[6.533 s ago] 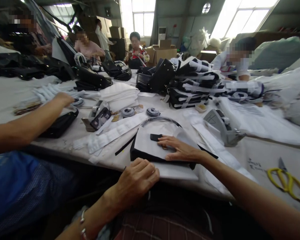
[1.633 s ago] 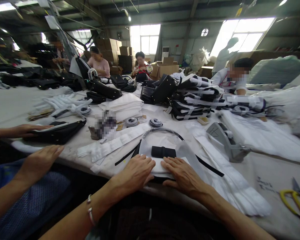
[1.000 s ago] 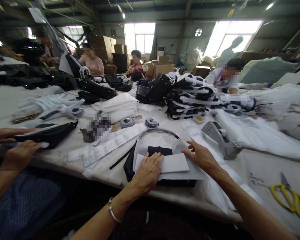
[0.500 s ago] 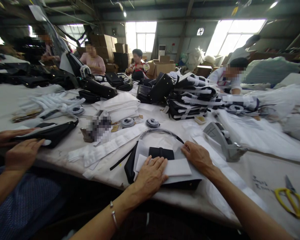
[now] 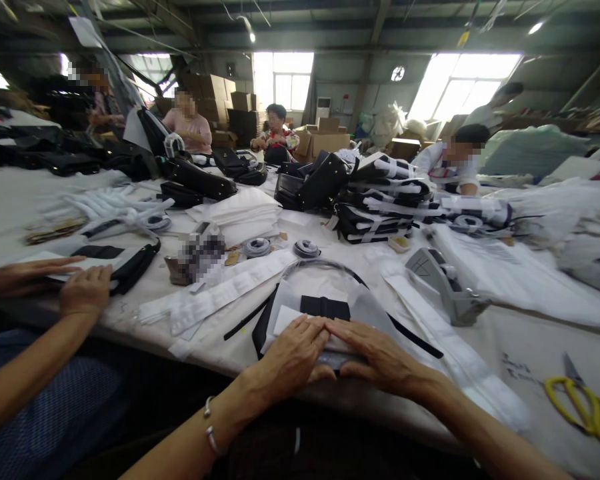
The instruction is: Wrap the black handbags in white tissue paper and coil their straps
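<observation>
A black handbag [image 5: 264, 333] lies at the table's front edge, its flap side covered by translucent wrapping [image 5: 370, 307]. A black tab [image 5: 325, 307] shows in the middle, and the wrapped handle [image 5: 325, 263] arches behind. Across the front lies a white foam sheet [image 5: 286, 319], mostly hidden under my hands. My left hand [image 5: 294, 350] rests on the sheet with fingers stretched out, its thumb at the bag's front edge. From the other side my right hand [image 5: 377, 353] lies likewise, open, fingertips touching those of the left. A black strap [image 5: 415, 335] sticks out to the right.
A grey tape dispenser [image 5: 445, 287] and yellow-handled scissors [image 5: 577, 400] lie to the right. Behind are coiled grey strips [image 5: 307, 249] and stacked wrapped bags [image 5: 375, 217]. At left, a co-worker's hands [image 5: 85, 290] press on another black bag [image 5: 135, 267].
My right hand has moved from the bag's upper right corner down and left onto the foam sheet, meeting my left hand. The right strap is now uncovered. The neighbour's bag has turned flatter.
</observation>
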`<state>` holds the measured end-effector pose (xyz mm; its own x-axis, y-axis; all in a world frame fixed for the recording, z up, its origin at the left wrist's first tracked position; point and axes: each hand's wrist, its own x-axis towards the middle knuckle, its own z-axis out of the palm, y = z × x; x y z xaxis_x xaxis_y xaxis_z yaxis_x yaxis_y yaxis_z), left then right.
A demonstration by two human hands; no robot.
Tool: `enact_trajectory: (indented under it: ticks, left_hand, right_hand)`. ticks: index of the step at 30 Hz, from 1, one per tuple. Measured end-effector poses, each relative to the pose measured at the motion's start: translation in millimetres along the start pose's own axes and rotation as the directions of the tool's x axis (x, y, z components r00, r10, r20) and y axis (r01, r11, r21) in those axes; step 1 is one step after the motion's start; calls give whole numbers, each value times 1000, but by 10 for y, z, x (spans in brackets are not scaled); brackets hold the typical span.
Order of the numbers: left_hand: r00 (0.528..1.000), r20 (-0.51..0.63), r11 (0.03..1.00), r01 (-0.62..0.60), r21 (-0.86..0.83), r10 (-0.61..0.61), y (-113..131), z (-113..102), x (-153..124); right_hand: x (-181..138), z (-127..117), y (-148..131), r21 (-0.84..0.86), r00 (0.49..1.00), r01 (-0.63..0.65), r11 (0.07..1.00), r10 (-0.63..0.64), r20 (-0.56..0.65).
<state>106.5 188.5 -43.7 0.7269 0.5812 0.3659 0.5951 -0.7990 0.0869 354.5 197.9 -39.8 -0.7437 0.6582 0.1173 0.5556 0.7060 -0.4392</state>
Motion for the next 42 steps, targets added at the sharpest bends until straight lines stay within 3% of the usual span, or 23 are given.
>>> enact_trajectory:
  ticks: [3, 5, 11, 17, 22, 26, 30, 32, 35, 39, 42]
  left_hand:
    - [983, -104, 986, -146, 77, 154, -36, -144, -168]
    - [966, -186, 981, -162, 105, 179, -74, -223, -265]
    - [962, -263, 989, -39, 143, 76, -246, -379, -328]
    - [967, -252, 983, 88, 158, -46, -298, -229, -415]
    - [965, -252, 982, 112, 154, -71, -254, -133, -504]
    - [961, -266, 974, 122, 192, -68, -119, -270, -418]
    - [938, -339, 973, 135, 185, -65, 98, -416, -153]
    - [945, -323, 980, 114, 165, -56, 138, -361, -10]
    - [974, -206, 969, 135, 205, -92, 75, -100, 93]
    - [975, -62, 945, 223, 239, -214, -22, 228, 3]
    - [973, -34, 947, 231, 222, -229, -7, 272, -83]
  right_hand:
    - [-66, 74, 39, -8, 1000, -8, 1000, 8, -13]
    - [-81, 110, 48, 6, 999, -34, 999, 34, -20]
    - [-69, 119, 37, 39, 996, -86, 996, 87, -34]
    - [-51, 104, -28, -5, 997, -81, 997, 81, -2]
    - [-18, 78, -79, -42, 999, -48, 998, 49, 16]
    - [-8, 52, -80, -61, 998, -44, 997, 47, 48]
    - [-14, 67, -44, -70, 999, -4, 998, 7, 39]
    - [-17, 79, -31, -71, 1000, 18, 997, -16, 27]
    - [-17, 86, -30, -78, 999, 28, 997, -26, 26]
    - [-20, 83, -40, -69, 999, 33, 997, -32, 18]
    - [-26, 84, -48, -72, 999, 32, 997, -33, -2]
